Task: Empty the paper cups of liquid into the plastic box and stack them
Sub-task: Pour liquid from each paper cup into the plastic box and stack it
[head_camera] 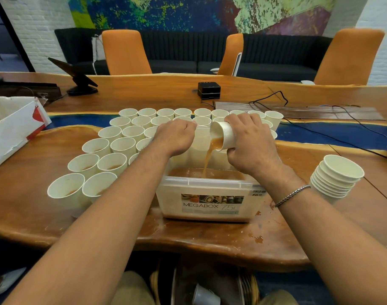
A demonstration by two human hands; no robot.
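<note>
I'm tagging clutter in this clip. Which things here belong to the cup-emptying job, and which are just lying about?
Job in hand:
- tilted cup, pouring, held by the right hand
- plastic box
- filled cups
- stack of empty cups

Lying about:
- tablet on its stand
- black device
- cables
- white carton
- orange chairs

The plastic box (201, 195) sits on the table (23, 205) near its front edge. Rows of paper cups (123, 148) stand left of and behind the box; a stack of cups (335, 181) stands to its right. Over the box the right hand (251, 148) holds a tipped cup (224, 134), the left hand (177, 137) just left of it.
</note>
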